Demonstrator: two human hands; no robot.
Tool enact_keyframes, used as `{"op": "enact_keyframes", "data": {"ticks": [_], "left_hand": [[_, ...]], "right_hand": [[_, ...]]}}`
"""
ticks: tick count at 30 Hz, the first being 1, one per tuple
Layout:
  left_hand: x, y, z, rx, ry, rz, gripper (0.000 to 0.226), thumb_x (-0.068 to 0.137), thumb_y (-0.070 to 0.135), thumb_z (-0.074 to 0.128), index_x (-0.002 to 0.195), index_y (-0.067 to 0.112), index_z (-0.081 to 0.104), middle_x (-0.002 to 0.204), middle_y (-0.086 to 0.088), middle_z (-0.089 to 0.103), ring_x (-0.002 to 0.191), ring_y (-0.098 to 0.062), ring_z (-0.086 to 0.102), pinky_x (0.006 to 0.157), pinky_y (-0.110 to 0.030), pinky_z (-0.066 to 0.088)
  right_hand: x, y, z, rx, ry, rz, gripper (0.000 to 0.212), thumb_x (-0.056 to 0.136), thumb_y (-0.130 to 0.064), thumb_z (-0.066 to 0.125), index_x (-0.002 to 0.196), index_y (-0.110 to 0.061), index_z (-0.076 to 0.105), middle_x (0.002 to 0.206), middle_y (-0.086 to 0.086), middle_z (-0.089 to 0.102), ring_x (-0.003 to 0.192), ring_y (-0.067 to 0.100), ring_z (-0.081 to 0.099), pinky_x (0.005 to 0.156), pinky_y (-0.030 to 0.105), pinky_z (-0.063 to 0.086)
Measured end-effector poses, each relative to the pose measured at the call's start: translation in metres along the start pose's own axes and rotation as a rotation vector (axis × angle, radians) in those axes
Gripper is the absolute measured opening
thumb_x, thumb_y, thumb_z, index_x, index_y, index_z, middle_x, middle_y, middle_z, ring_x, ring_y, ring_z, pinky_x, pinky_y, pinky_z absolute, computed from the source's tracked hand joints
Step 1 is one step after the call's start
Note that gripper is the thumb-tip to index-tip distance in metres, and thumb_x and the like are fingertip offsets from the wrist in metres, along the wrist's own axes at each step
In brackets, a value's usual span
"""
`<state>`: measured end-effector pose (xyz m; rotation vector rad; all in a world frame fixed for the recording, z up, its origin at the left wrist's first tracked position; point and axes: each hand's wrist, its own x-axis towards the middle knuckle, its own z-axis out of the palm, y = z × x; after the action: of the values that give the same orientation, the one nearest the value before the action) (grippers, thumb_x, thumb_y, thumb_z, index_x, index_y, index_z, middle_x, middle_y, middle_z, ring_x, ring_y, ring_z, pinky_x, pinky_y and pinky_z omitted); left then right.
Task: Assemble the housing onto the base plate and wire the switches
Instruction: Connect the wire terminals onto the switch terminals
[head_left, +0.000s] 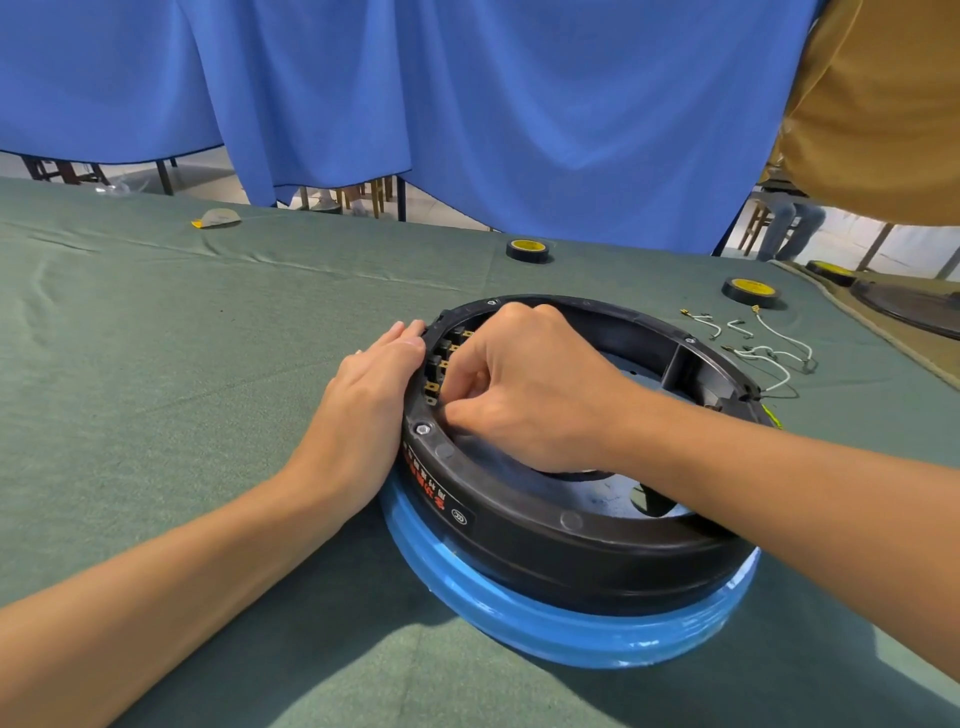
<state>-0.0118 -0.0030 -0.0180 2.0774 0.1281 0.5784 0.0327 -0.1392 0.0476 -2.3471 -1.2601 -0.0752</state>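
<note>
The black housing sits on the blue base plate on the surface; the left hand presses flat-fingered against its outer wall; the right hand curls at the switches, its hold hidden; too hard a push could bend a brass terminal or unseat the housing.

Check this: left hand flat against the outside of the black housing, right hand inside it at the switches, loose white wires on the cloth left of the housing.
One detail is off. The head view shows the loose white wires on the cloth right of the black housing, not left. The left hand flat against its outside and the right hand inside at the switches are correct.
</note>
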Motion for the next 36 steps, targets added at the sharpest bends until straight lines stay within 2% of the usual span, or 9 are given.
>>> {"op": "enact_keyframes", "data": {"ticks": [7,12,14,16,19,21,26,32,36], "left_hand": [[0.001,0.001,-0.001,0.022,-0.051,0.023,0.061,0.09,0.037,0.027,0.142,0.012,0.046,0.151,-0.002,0.043,0.144,-0.019,0.033,0.119,-0.037,0.021],[0.01,0.013,0.002,-0.034,-0.142,-0.067,0.024,0.098,0.048,0.031,0.116,0.053,0.046,0.133,0.041,0.042,0.124,0.031,0.016,0.112,-0.011,0.001],[0.012,0.006,-0.005,0.078,-0.204,-0.108,0.036,0.105,0.034,0.029,0.14,0.035,0.04,0.155,0.021,0.024,0.139,0.014,0.008,0.117,-0.023,-0.002],[0.009,0.01,-0.002,0.144,-0.138,-0.033,0.052,0.094,0.038,0.035,0.14,0.019,0.05,0.149,0.019,0.02,0.142,0.004,0.012,0.119,-0.029,0.0],[-0.008,0.022,-0.006,-0.013,0.076,-0.131,0.071,0.073,0.048,0.045,0.136,0.017,0.056,0.142,0.015,0.044,0.137,-0.002,0.034,0.119,-0.036,0.021],[-0.011,0.025,-0.004,0.1,0.269,-0.095,0.058,0.073,0.049,0.05,0.122,0.023,0.061,0.118,0.008,0.06,0.12,-0.017,0.053,0.106,-0.044,0.037],[-0.015,0.026,-0.004,0.081,0.495,0.078,0.021,0.082,0.021,0.071,0.099,0.021,0.059,0.099,0.007,0.056,0.09,-0.012,0.057,0.071,-0.015,0.044],[-0.021,0.034,-0.002,-0.01,0.43,0.084,0.024,0.082,0.01,0.073,0.098,0.023,0.061,0.104,0.019,0.064,0.108,-0.007,0.064,0.088,-0.033,0.054],[-0.024,0.038,-0.003,0.001,0.401,0.154,0.032,0.082,0.001,0.071,0.098,0.025,0.057,0.123,0.014,0.06,0.107,-0.002,0.062,0.077,-0.005,0.048]], "right_hand": [[0.001,0.001,0.0,0.017,-0.001,0.013,0.016,0.074,-0.007,0.065,0.064,-0.015,0.074,0.051,-0.007,0.06,0.056,0.006,0.054,0.062,0.014,0.045],[-0.002,0.005,-0.008,0.049,-0.05,0.036,0.011,0.075,-0.01,0.069,0.067,-0.012,0.077,0.052,-0.006,0.064,0.059,0.004,0.056,0.056,0.01,0.041],[-0.004,0.007,-0.01,0.055,-0.065,0.023,0.012,0.078,-0.012,0.07,0.069,-0.014,0.078,0.051,-0.011,0.062,0.057,0.001,0.056,0.056,0.008,0.04],[-0.005,0.008,-0.01,0.039,-0.089,-0.003,0.013,0.08,-0.014,0.068,0.071,-0.013,0.078,0.056,-0.004,0.065,0.06,0.009,0.057,0.057,0.014,0.043],[-0.007,0.01,-0.011,0.031,-0.109,-0.03,0.012,0.082,-0.016,0.069,0.074,-0.014,0.078,0.056,-0.008,0.064,0.06,0.004,0.057,0.058,0.015,0.045],[-0.007,0.012,-0.012,0.029,-0.114,-0.041,0.01,0.082,-0.016,0.069,0.077,-0.015,0.078,0.055,-0.015,0.061,0.061,-0.003,0.057,0.059,0.011,0.044],[-0.007,0.013,-0.011,-0.009,-0.093,-0.069,0.011,0.082,-0.017,0.069,0.077,-0.02,0.078,0.06,-0.015,0.061,0.065,-0.003,0.056,0.061,0.01,0.043],[-0.006,0.014,-0.01,-0.052,-0.086,-0.098,0.014,0.08,-0.013,0.064,0.071,-0.015,0.075,0.063,-0.001,0.065,0.063,0.013,0.056,0.064,0.032,0.048],[-0.006,0.013,-0.01,-0.044,-0.083,-0.1,0.015,0.079,-0.01,0.063,0.071,-0.014,0.074,0.062,-0.001,0.064,0.063,0.014,0.056,0.063,0.035,0.05]]}}
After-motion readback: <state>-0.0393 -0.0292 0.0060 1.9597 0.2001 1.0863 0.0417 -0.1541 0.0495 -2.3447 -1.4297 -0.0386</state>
